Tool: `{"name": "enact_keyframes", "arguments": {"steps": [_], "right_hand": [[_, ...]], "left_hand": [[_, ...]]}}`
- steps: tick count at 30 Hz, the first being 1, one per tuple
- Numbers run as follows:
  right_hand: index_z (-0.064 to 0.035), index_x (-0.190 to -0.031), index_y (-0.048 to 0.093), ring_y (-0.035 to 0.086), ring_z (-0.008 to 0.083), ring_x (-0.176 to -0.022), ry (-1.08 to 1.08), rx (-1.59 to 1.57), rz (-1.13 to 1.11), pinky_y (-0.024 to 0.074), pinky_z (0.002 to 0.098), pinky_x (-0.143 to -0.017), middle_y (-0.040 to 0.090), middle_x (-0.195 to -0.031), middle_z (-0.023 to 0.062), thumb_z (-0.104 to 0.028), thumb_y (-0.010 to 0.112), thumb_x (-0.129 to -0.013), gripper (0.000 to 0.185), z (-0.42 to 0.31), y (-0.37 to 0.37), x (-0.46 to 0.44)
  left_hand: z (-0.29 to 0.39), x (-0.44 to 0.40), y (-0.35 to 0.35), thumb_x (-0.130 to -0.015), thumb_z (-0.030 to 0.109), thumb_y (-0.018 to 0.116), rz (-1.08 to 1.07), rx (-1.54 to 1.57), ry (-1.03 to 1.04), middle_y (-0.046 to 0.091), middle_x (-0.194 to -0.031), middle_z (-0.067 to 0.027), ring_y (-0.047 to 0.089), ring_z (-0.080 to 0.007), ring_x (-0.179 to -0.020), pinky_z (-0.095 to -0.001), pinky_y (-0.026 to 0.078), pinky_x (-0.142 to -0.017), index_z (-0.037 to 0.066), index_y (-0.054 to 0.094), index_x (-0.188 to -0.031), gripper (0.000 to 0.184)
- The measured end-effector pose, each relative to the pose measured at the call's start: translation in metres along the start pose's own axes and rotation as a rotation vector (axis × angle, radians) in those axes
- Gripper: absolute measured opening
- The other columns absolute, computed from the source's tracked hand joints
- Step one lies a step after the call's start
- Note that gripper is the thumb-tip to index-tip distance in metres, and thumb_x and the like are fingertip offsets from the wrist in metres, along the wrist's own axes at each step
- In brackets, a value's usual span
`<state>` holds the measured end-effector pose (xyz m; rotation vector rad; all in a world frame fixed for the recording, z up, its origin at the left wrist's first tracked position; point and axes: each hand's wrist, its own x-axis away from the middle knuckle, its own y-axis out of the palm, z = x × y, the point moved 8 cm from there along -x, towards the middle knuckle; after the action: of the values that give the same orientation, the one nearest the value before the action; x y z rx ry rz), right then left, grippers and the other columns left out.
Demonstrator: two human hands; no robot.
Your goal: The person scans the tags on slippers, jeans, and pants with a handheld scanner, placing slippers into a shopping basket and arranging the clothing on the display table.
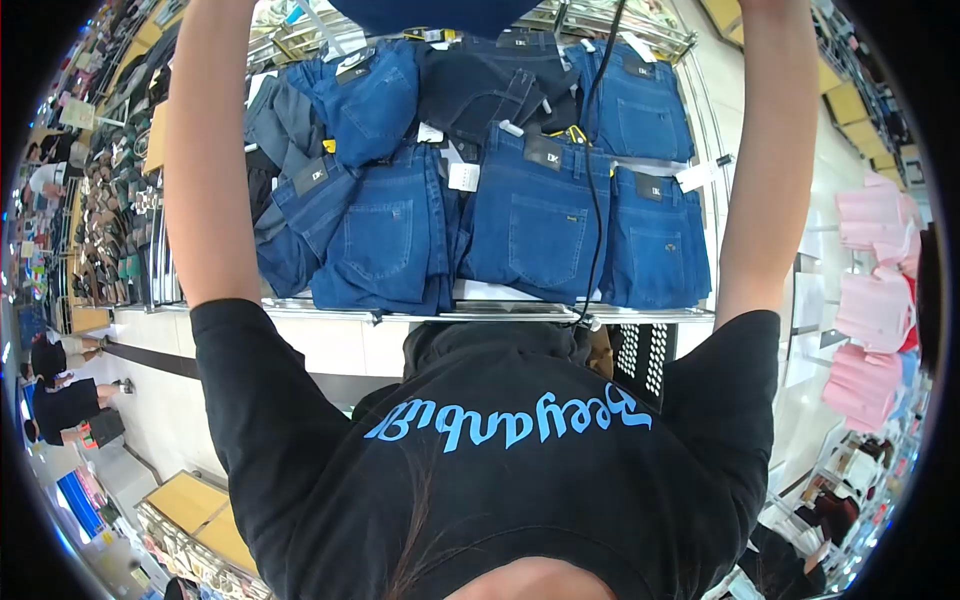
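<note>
Both my arms reach up past the top edge of the head view, so my left hand and my right hand are out of sight. Between the arms lies a metal display rack (500,312) of folded blue jeans. A large folded pair of jeans (540,225) sits front and centre, with another pair of jeans (655,240) to its right. Toward the left is a rumpled pile with jeans (385,235) and grey trousers (283,125). Black jeans (495,95) lie behind them. A dark blue rounded shape (435,12) fills the top middle; its kind is unclear.
A black cable (597,200) hangs down across the jeans. Shoe racks (100,210) stand at the left, with people (65,405) farther down the aisle. Pink shirts (875,300) hang at the right. White price tags (463,177) stick out among the jeans.
</note>
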<state>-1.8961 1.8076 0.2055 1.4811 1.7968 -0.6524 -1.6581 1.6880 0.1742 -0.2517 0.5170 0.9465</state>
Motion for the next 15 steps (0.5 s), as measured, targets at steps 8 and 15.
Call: {"name": "enact_keyframes", "arguments": {"steps": [8,15], "right_hand": [[0.0055,-0.119,0.050,0.062,0.0276,-0.093,0.467,-0.455,0.146,0.0484,0.0437,-0.082,0.064,-0.101,0.0170,-0.030,0.066,-0.079,0.056,0.068,-0.013,0.277],[0.0039,-0.122,0.050,0.061,0.0286,-0.098,1.260,-0.631,-0.097,0.0449,0.0420,-0.089,0.062,-0.108,0.0181,-0.028,0.071,-0.073,0.062,0.067,0.048,0.474]], "left_hand": [[-0.084,0.215,0.054,-0.088,0.053,0.047,-0.619,-0.072,-0.241,0.053,-0.126,-0.0165,0.041,-0.0304,-0.127,-0.0462,0.026,-0.108,0.010,0.057,-0.121,0.056],[-0.192,0.412,0.093,-0.082,0.001,0.056,-0.531,0.236,-0.905,0.057,-0.125,-0.0064,0.040,-0.0255,-0.128,-0.0375,0.028,-0.109,0.005,0.062,-0.116,0.034]]}}
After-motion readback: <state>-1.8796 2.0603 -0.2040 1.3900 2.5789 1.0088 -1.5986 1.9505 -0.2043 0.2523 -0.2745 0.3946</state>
